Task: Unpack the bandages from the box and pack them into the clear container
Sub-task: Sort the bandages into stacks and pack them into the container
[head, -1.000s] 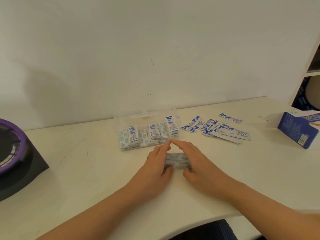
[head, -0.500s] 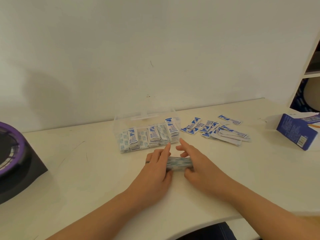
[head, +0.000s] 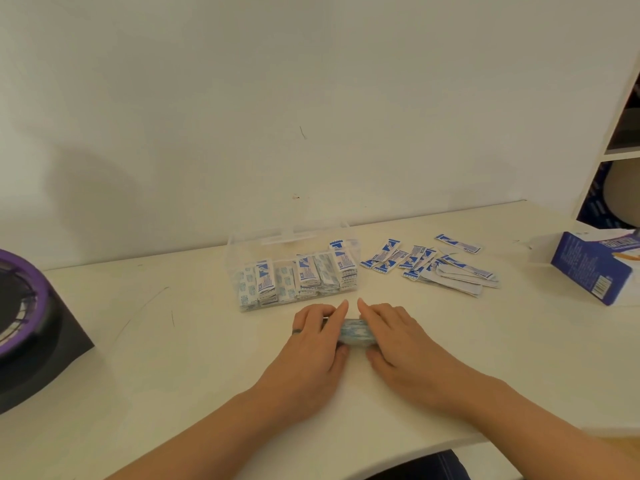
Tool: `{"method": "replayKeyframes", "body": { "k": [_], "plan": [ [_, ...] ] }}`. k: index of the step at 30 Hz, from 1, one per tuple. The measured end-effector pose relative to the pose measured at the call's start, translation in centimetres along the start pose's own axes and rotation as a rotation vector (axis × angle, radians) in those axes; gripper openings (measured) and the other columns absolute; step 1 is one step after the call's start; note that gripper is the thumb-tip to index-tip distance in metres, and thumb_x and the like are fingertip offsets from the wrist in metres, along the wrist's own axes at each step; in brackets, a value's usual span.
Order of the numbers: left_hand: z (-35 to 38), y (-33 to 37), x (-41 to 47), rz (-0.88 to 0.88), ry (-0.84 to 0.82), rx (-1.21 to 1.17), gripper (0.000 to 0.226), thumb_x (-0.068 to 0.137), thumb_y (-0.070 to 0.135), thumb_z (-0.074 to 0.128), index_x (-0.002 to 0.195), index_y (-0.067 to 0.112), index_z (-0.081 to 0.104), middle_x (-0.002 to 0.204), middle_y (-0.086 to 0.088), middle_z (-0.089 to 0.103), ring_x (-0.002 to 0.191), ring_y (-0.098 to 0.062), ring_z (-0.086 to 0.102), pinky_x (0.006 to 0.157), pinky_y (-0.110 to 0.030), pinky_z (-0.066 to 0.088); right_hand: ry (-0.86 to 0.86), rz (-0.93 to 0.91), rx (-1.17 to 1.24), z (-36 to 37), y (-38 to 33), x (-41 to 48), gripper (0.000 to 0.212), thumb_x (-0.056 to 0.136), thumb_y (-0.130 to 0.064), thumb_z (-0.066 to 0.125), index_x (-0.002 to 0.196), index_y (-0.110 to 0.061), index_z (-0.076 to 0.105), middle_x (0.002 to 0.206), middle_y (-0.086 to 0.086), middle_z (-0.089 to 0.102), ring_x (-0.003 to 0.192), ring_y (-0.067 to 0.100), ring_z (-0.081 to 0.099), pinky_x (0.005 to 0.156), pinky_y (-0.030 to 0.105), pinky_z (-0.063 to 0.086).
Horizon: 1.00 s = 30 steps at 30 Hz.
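Plain pale wall behind; white table [head: 138,358] fills the lower view. Black unit with a purple ring [head: 20,317] at far left, cut off by the frame edge; what it is I cannot tell. Shelf unit [head: 620,140] at far right, also cropped. Blue box [head: 588,271] on its side at the right, open end turned away, contents hidden. Clear container [head: 242,251] at centre near the wall, lid up, holding rows of bandages on edge along its front; the space behind them looks free, though the see-through walls are hard to trace. Loose bandages [head: 446,268] are scattered between container and box. Left hand [head: 311,344] and right hand [head: 398,337] are close together on the table just in front of the container, fingers curled round a small stack [head: 355,332], which they squeeze from both ends. Step in hand, as I judge it: squaring up the stack. Next move calls for lifting it clamped and setting it on edge in the container without fanning out. The count in the stack is not readable; the hands cover most of it.
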<state>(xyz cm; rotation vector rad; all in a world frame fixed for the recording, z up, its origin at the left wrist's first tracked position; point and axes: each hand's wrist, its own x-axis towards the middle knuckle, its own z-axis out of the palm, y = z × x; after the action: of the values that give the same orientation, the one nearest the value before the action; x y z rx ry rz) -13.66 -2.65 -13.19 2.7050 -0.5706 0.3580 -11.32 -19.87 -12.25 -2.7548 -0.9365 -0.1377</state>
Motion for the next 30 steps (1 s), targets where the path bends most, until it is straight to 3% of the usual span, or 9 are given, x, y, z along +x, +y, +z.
{"method": "replayKeyframes", "body": {
  "k": [5,9,12,15,18,22,24,26,30],
  "plan": [
    [0.3,-0.3,0.3,0.000,-0.028,0.067,0.060,0.099,0.021,0.032,0.149,0.024,-0.001,0.133,0.003,0.028,0.116,-0.015,0.024,0.095,-0.019,0.029,-0.034,0.020,-0.077,0.5,0.0,0.9,0.088,0.064,-0.045,-0.008,0.149,-0.023,-0.003,0.128,-0.004,0.027,0.113,0.014,0.027,0.093,0.025,0.020],
    [0.5,-0.6,0.8,-0.014,-0.015,0.115,0.058,0.095,0.022,0.021,0.150,0.023,0.002,0.127,0.001,0.034,0.108,-0.017,0.029,0.094,-0.023,0.030,0.027,0.053,0.210,-0.1,-0.2,1.9,0.052,0.094,-0.028,0.027,0.145,-0.023,0.021,0.115,-0.008,0.038,0.098,0.005,0.033,0.083,0.017,0.023],
    [-0.1,-0.5,1.0,-0.043,0.043,-0.001,0.054,0.100,0.018,0.028,0.149,0.023,0.006,0.124,0.002,0.032,0.104,-0.011,0.026,0.098,-0.023,0.029,0.108,0.074,0.555,-1.8,-0.7,2.3,0.045,0.094,-0.011,0.048,0.133,-0.030,0.039,0.100,-0.024,0.043,0.079,-0.014,0.045,0.078,0.006,0.036],
    [-2.3,0.0,1.1,-0.028,0.219,-0.187,0.052,0.100,0.018,0.030,0.147,0.025,0.010,0.114,0.009,0.028,0.104,-0.006,0.028,0.099,-0.014,0.027,0.194,0.065,0.787,-4.2,-1.9,3.1,0.044,0.088,-0.015,0.061,0.121,-0.038,0.045,0.104,-0.018,0.054,0.089,0.003,0.062,0.084,0.026,0.053],
    [-5.2,0.1,2.1,-0.026,0.391,-0.294,0.053,0.099,0.015,0.033,0.145,0.029,0.012,0.106,0.013,0.031,0.101,0.000,0.036,0.091,-0.001,0.024,0.283,-0.032,0.788,-7.5,-3.9,5.0,0.040,0.085,-0.015,0.065,0.116,-0.034,0.049,0.098,-0.009,0.060,0.086,0.010,0.065,0.080,0.032,0.056],
    [-9.2,-1.3,4.6,-0.108,0.450,-0.386,0.053,0.100,0.017,0.030,0.149,0.029,0.011,0.103,0.009,0.032,0.097,-0.005,0.043,0.088,-0.008,0.034,0.304,-0.110,0.648,-11.5,-6.2,8.8,0.029,0.087,-0.011,0.059,0.108,-0.028,0.048,0.094,-0.003,0.063,0.070,0.009,0.067,0.066,0.023,0.055],
    [-10.4,-2.4,6.1,-0.153,0.431,-0.448,0.052,0.101,0.017,0.028,0.149,0.030,0.012,0.107,0.003,0.035,0.090,-0.002,0.045,0.080,-0.006,0.037,0.284,-0.121,0.594,-12.7,-6.7,11.1,0.026,0.086,-0.007,0.056,0.103,-0.026,0.049,0.091,0.000,0.065,0.069,0.011,0.067,0.066,0.026,0.057],
    [-11.1,-4.0,7.7,-0.214,0.378,-0.481,0.045,0.101,0.018,0.027,0.145,0.027,0.023,0.113,-0.003,0.038,0.090,-0.003,0.048,0.082,-0.014,0.038,0.239,-0.106,0.572,-13.2,-6.7,13.5,0.024,0.085,-0.003,0.054,0.099,-0.022,0.050,0.086,0.003,0.065,0.065,0.012,0.065,0.065,0.027,0.057],
    [-12.3,-6.9,9.4,-0.399,0.024,-0.351,0.027,0.095,0.021,0.029,0.111,0.011,0.049,0.108,-0.009,0.055,0.085,-0.018,0.055,0.078,-0.036,0.051,-0.004,-0.022,0.539,-12.4,-5.7,17.8,0.021,0.086,0.002,0.053,0.100,-0.014,0.051,0.089,0.008,0.062,0.065,0.018,0.066,0.062,0.027,0.057]
  ]
}}
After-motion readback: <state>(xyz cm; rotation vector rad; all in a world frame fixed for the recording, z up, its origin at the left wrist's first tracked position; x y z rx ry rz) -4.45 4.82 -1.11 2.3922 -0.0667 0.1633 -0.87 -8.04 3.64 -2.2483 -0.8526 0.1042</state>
